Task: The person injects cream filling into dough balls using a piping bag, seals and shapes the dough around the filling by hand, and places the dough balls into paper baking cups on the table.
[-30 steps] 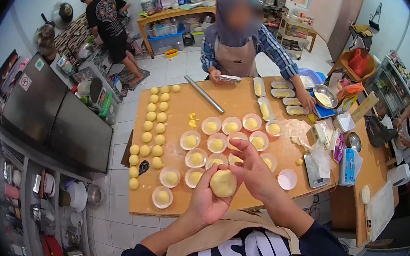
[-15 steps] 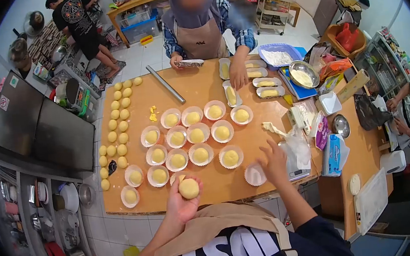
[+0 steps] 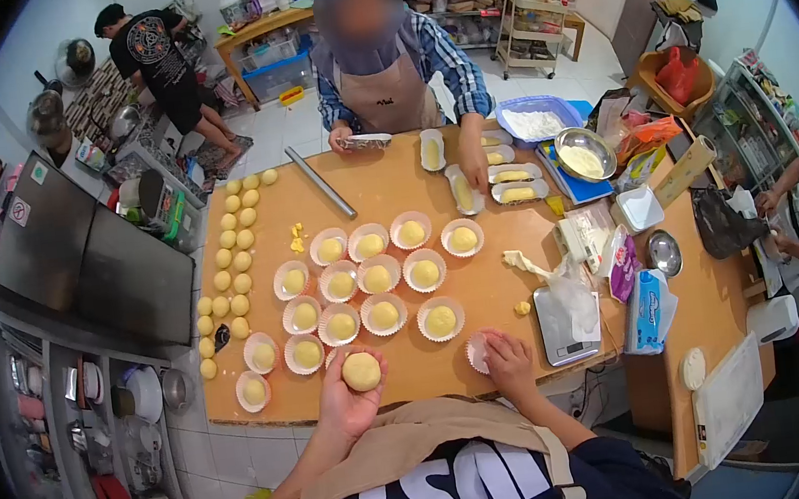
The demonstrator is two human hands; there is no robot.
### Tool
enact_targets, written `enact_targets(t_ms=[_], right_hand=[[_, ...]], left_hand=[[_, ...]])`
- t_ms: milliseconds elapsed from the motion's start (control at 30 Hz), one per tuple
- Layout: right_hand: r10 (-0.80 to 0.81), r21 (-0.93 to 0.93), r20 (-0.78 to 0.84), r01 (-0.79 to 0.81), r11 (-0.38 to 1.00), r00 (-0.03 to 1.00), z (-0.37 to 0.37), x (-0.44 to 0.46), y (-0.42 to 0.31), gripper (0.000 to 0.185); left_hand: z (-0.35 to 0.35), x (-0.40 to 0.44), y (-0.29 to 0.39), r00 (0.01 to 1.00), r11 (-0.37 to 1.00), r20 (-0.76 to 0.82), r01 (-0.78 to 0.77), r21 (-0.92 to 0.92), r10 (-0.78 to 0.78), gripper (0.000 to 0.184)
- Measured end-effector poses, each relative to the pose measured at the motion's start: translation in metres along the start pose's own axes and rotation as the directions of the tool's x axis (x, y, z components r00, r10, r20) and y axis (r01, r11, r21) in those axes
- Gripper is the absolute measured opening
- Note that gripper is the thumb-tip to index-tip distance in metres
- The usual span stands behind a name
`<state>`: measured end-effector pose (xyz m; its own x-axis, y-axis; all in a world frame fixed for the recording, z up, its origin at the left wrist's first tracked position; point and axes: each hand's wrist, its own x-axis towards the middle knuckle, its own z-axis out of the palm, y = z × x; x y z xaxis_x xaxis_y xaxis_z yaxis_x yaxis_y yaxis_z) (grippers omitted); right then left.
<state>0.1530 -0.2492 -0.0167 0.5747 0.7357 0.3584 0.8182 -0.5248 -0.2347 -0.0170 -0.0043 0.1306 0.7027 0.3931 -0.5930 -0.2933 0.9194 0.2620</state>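
Observation:
My left hand [image 3: 346, 406] is closed round a smooth pale-yellow dough ball [image 3: 362, 371] near the table's front edge. To its right, my right hand [image 3: 511, 366] has its fingers on a pink-white paper cup [image 3: 477, 352], partly covering it. Several fluted paper cups with dough balls in them, one of them [image 3: 441, 320] just behind my right hand, stand in the middle of the wooden table [image 3: 412, 365]. Bare dough balls [image 3: 222, 280] form rows along the left side. A steel rolling pin [image 3: 320, 183] lies behind the cups.
Across the table a co-worker [image 3: 387, 85] reaches to foil trays of dough [image 3: 514, 173]. At the right are a digital scale [image 3: 554, 331], a blue tissue pack [image 3: 647, 311], a steel bowl [image 3: 586, 154] and a blue basket [image 3: 538, 119]. Two other people stand farther off.
My hands have moved apart, the dough ball staying in my left hand. My right hand has let go of the ball, moved right and down and taken hold of the paper cup.

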Motion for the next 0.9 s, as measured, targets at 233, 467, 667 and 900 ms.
enact_targets(t_ms=[233, 467, 667, 900], right_hand=[[0.073, -0.035, 0.101, -0.07, 0.997, 0.992, -0.006, 0.04, 0.012, 0.011], [0.414, -0.049, 0.128, -0.411, 0.91, 0.901, -0.034, 0.059, 0.009, 0.025], [0.457, 0.468, 0.128, -0.459, 0.755, 0.88, -0.055, 0.096, -0.041, 0.016], [0.034, 0.575, 0.483, -0.346, 0.741, 0.875, 0.034, 0.107, -0.229, 0.016]], left_hand=[[-0.016, -0.011, 0.003, 0.985, 0.999, -0.168, 0.036, -0.02, -0.039, 0.025], [-0.075, -0.017, 0.023, 0.984, 0.993, -0.168, 0.031, -0.117, -0.05, 0.024], [-0.105, -0.027, 0.05, 0.99, 0.992, -0.143, -0.005, -0.127, -0.013, 0.023], [-0.175, -0.046, 0.11, 0.984, 0.997, -0.171, -0.058, -0.051, 0.048, 0.017]])
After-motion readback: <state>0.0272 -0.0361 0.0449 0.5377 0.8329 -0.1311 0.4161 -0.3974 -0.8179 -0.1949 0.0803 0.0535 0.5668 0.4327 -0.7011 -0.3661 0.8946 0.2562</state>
